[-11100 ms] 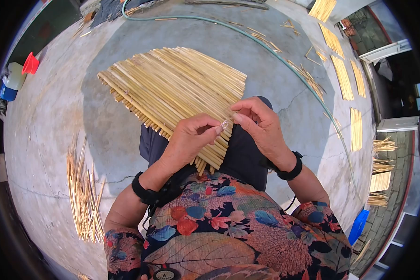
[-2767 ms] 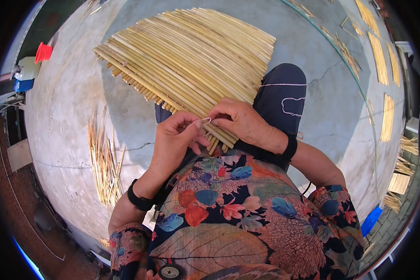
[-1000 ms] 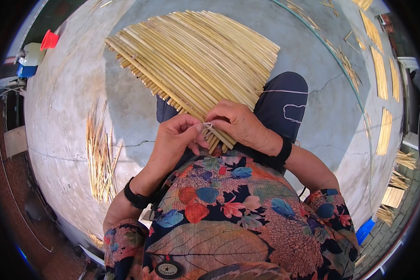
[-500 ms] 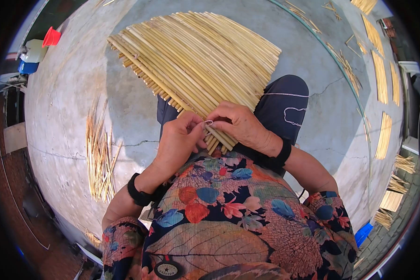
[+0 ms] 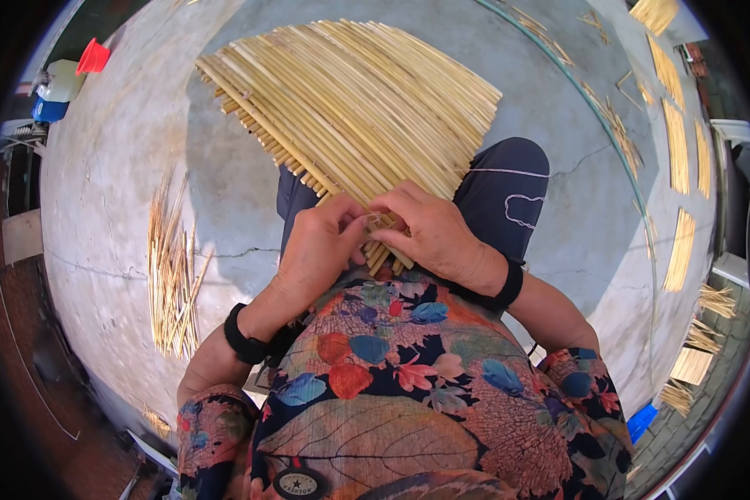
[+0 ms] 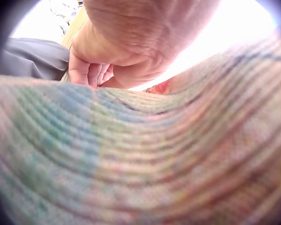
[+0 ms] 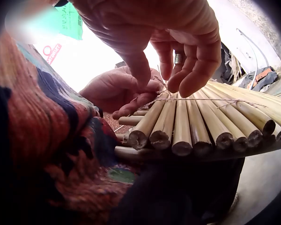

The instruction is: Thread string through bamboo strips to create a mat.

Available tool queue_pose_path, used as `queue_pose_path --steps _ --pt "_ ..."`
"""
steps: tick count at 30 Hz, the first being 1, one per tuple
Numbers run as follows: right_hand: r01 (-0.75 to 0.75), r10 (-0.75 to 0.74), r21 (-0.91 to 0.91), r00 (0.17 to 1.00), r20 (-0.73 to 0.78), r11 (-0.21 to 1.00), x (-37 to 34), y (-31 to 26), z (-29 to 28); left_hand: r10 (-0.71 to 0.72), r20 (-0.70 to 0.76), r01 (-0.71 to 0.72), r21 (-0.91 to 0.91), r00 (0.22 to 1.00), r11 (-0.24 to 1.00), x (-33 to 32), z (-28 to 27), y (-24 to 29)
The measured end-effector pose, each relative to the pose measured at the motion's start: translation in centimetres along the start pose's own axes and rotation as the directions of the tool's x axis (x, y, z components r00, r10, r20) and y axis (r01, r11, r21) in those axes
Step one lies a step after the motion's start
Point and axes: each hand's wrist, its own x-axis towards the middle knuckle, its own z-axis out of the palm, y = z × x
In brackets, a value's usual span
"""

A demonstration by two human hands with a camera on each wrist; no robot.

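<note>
A fan-shaped mat of yellow reed stalks lies over the person's lap, its narrow corner toward the belly. At that corner the left hand pinches a thin pale string between thumb and fingers. From the other side the right hand bends its thumb and fingers round the same string, just above the stalk ends. In the right wrist view, the string runs across the cut reed ends, and the left hand is close beside the right fingertips. Cloth fills most of the left wrist view.
A loose tail of string trails over the right knee. Loose reeds lie on the concrete at left. A green hose curves along the right, past flat reed bundles. A red bucket stands at the far left.
Over the last second the string loop between the hands has shrunk and the fingertips have closed in on it. Earlier, both hands were farther right, at the mat's lower right edge.
</note>
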Motion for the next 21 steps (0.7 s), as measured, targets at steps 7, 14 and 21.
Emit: queue_pose_path --steps 7,14,21 --pt "-0.015 0.014 -0.025 0.999 -0.031 1.0 0.8 1.5 -0.2 0.003 0.056 0.001 -0.066 0.998 0.998 0.0 -0.2 -0.2" --pt "-0.035 0.036 -0.073 0.999 0.005 0.997 0.7 1.9 -0.3 0.055 0.149 -0.023 -0.206 0.987 0.978 -1.5 -0.2 -0.2" --pt "-0.035 0.031 -0.147 0.999 -0.031 0.988 0.6 2.1 0.6 0.024 0.173 0.024 -0.267 0.985 0.963 -1.6 -1.0 -1.2"
